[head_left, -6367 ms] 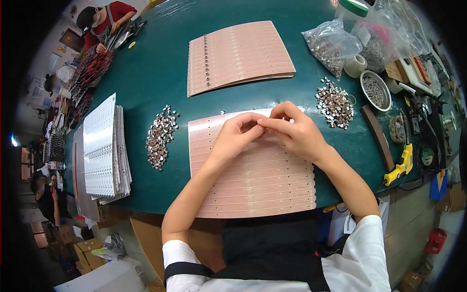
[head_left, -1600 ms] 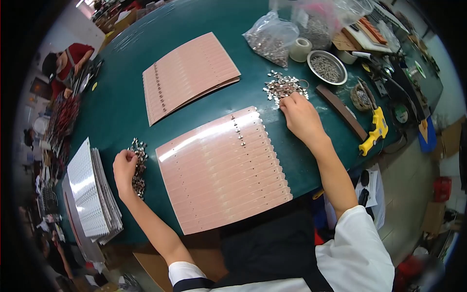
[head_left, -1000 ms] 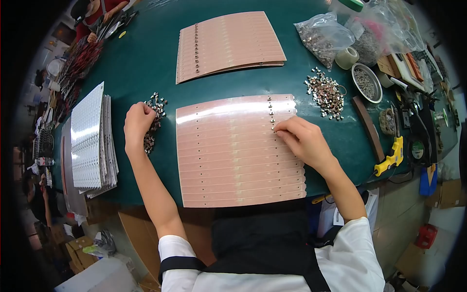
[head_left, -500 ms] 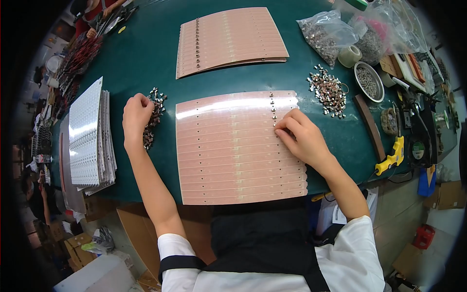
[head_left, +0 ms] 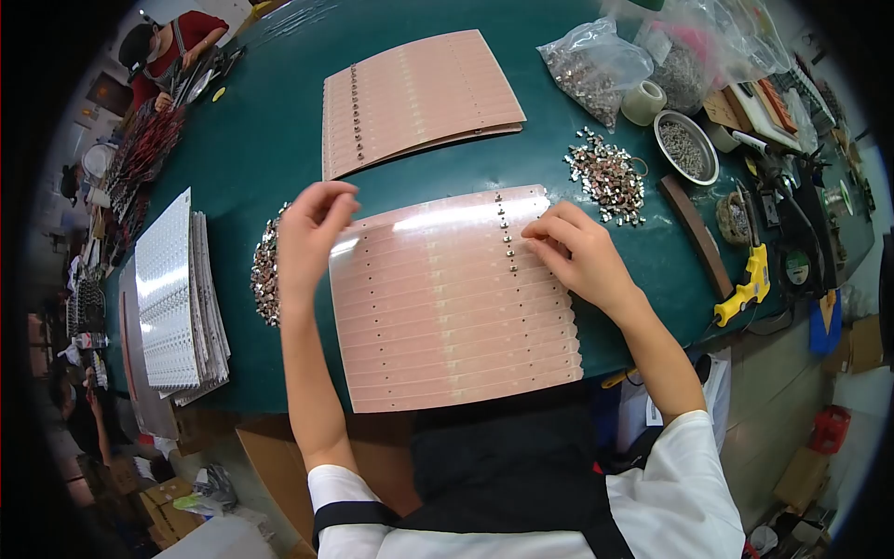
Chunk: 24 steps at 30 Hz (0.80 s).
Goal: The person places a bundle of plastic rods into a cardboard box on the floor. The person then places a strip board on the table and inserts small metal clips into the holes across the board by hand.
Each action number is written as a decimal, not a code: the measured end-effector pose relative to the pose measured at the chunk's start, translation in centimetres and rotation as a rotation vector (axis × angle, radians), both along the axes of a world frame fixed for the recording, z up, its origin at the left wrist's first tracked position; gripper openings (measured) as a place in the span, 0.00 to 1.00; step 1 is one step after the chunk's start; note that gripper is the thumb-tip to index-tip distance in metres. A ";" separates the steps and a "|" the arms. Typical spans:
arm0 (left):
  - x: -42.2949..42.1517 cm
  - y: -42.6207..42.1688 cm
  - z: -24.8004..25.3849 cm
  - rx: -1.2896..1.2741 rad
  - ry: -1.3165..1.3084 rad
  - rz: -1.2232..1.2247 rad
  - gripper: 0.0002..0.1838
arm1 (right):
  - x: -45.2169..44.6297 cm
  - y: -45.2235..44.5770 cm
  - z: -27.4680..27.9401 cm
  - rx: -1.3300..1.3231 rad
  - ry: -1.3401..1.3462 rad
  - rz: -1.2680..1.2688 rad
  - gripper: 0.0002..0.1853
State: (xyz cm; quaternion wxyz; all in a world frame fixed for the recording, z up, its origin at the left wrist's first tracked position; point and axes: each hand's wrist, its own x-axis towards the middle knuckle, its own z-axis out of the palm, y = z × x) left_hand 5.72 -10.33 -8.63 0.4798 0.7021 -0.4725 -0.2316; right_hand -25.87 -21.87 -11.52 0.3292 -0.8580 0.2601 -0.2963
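In front of me lies a pink strip-marked sheet (head_left: 447,326) with small holes down both sides. Near its right side runs a short column of small metal clips (head_left: 506,238). My right hand (head_left: 579,259) is just right of that column, thumb and fingers pinched together; whatever sits between the fingertips is hidden. My left hand (head_left: 315,235) hovers by the sheet's upper left corner, its fingers closed in a pinch and slightly blurred. I cannot make out what it holds. Partly behind that hand is a pile of small metal clips (head_left: 266,270).
A second pink sheet stack (head_left: 419,102) lies farther back. White perforated sheets (head_left: 168,298) stand left. Another clip pile (head_left: 605,177), a metal bowl (head_left: 686,149), plastic bags (head_left: 596,65), a brown bar (head_left: 697,238) and a yellow glue gun (head_left: 745,289) are right. A co-worker (head_left: 177,51) is far left.
My left hand has moved right, from the left clip pile to the sheet's upper left corner. The clip column now shows farther down. My right hand stays close to it; the view has shifted slightly.
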 end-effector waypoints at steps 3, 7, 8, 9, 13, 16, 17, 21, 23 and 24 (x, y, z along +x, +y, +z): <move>-3.6 -0.4 -0.2 0.048 0.045 -0.160 0.09 | 0.3 0.2 -0.9 -0.052 0.063 0.049 0.06; -7.7 -0.3 -0.2 0.020 0.036 -0.307 0.09 | 0.9 0.5 -1.2 -0.184 0.124 0.038 0.05; -8.3 -0.2 -0.2 0.039 0.057 -0.340 0.09 | 1.0 0.6 -1.1 -0.209 0.148 0.032 0.05; -8.8 -0.2 -0.2 0.057 0.077 -0.373 0.09 | 1.0 0.7 -0.9 -0.236 0.173 0.025 0.05; -9.9 -0.1 -0.3 0.115 0.108 -0.392 0.09 | 0.8 0.6 -0.3 -0.331 0.264 0.027 0.05; -10.7 0.0 -0.7 0.115 0.187 -0.414 0.08 | -1.3 -0.7 0.5 -0.070 0.259 0.006 0.07; -11.0 0.1 -0.7 0.106 0.229 -0.420 0.09 | -2.3 -1.4 0.6 -0.160 0.251 -0.139 0.07; -11.5 0.2 -1.3 0.133 0.225 -0.457 0.09 | -5.7 -3.5 1.0 -0.301 0.471 -0.259 0.05; -11.7 0.0 -1.7 0.144 0.282 -0.463 0.09 | -6.0 -4.1 0.0 -0.322 0.434 -0.244 0.05; -11.7 0.0 -1.9 0.153 0.342 -0.471 0.09 | -6.0 -4.3 -0.5 -0.345 0.401 -0.230 0.05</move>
